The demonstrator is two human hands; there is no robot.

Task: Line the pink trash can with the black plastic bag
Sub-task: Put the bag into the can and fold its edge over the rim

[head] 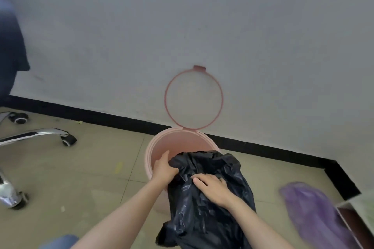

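Black bag (204, 194) is bunched up, mostly draped over the near rim and front wall of the pink trash can (162, 145), tail hanging down toward the floor (97, 168). Can stands on the floor by the wall baseboard, ring-shaped lid (193, 98) flipped up against the wall. Inside of the can looks bare, bag not yet opened into it.

Left hand (164, 168) closed on the bag's top edge, right at the near-left rim. Right hand (212, 187) lies flat on the crumpled plastic, fingers spread, pressing not pinching; can't tell if it has hold of anything.

Risks, as a guess: bag mouth not found in the bunch, so it goes in wadded; thin film may tear on the rim; light can may tip or slide if pushed sideways; lid ring could drop onto the hands.
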